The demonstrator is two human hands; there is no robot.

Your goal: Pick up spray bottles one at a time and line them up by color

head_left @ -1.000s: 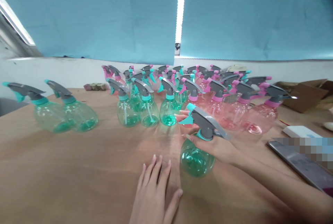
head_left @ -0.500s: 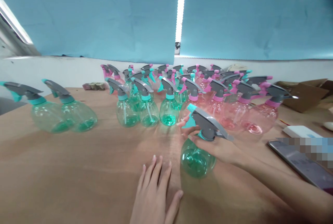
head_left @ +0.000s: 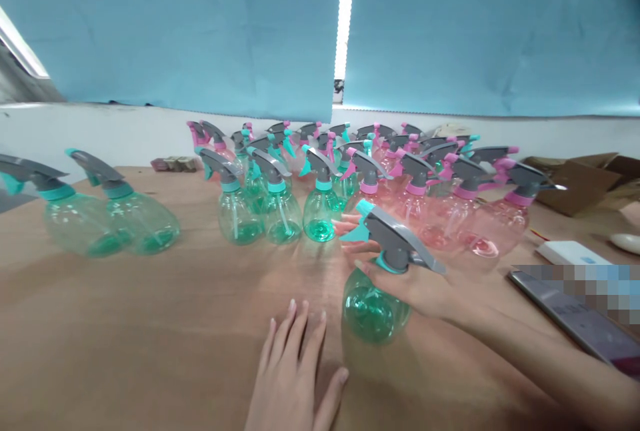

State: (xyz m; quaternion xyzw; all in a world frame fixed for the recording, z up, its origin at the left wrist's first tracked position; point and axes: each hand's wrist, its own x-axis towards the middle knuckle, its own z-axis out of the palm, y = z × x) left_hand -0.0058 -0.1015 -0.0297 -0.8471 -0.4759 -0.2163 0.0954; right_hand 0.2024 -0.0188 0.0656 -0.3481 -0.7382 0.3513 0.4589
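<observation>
A spray bottle with a green see-through body (head_left: 376,311), grey head and turquoise trigger stands on the table close to me. Around its neck is my right hand (head_left: 430,292), thumb across the front and fingers stretched out and spread behind the trigger; the grip looks loose. My left hand (head_left: 290,371) lies flat on the wooden table (head_left: 165,337), left of that bottle, its fingers apart and nothing in it. Beyond the hands, more green bottles (head_left: 283,217) and pink bottles (head_left: 493,227) stand in rows. Some rear bottles are partly hidden.
Two green spray bottles (head_left: 143,221) stand apart at the left. On the right lie a phone (head_left: 565,311), a white box (head_left: 570,252) and a white rounded object (head_left: 625,242). Behind these is an open cardboard box (head_left: 575,184). Blue sheets (head_left: 200,37) hang at the back.
The fingers of my right hand have spread and reach farther left behind the bottle. The bottle keeps its place on the table. The whole view has shifted slightly; my left hand stays flat.
</observation>
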